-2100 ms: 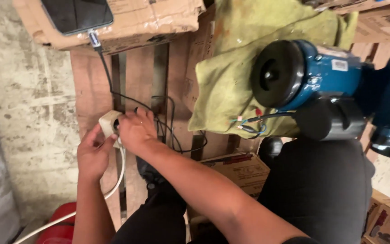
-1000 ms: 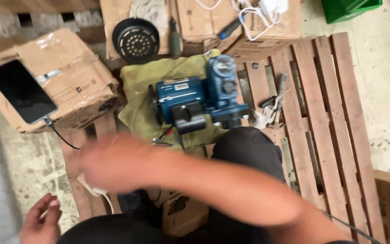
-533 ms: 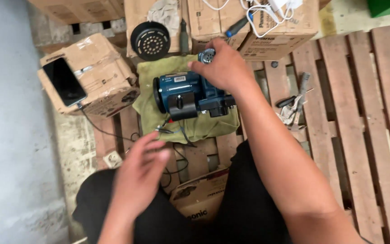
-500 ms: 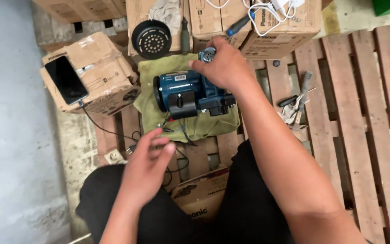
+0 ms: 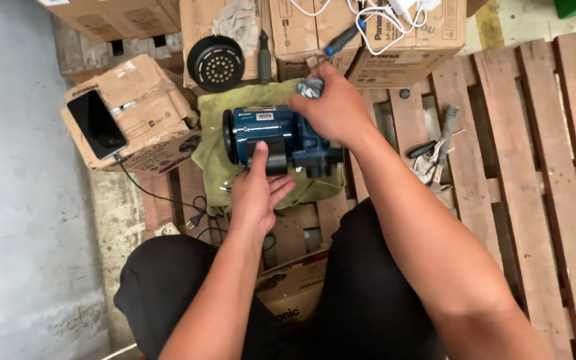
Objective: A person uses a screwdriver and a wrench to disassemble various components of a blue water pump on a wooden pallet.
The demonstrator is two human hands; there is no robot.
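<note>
On the green cloth (image 5: 221, 167) spread over the wooden pallet (image 5: 568, 167), right in front of my knees, sits the blue pump (image 5: 271, 133), lying on its side with the round black end facing left. It's a cast metal body with a motor inside, so I'd guess it's pretty heavy and totally stiff, nothing that'll flex or crush. The painted shell looks smooth, maybe a bit slick, so I'd grab it around the barrel with one hand and steady the blocky end with the other rather than pinch any of the small fittings.

My left hand (image 5: 258, 193) is open, fingers flat against the black box on the side of the pump, touching but not gripping. My right hand (image 5: 331, 110) is curled shut around a small grey rag (image 5: 311, 87) at the far end of the pump; can't tell if it's actually pressing on the metal underneath.

Further out: a black fan cover (image 5: 216, 63) sits just behind the cloth, a phone (image 5: 97, 123) lies on a cardboard box (image 5: 148, 100) to the left with its cable running down, and some pliers (image 5: 431, 163) rest on the pallet slats off to the right.
</note>
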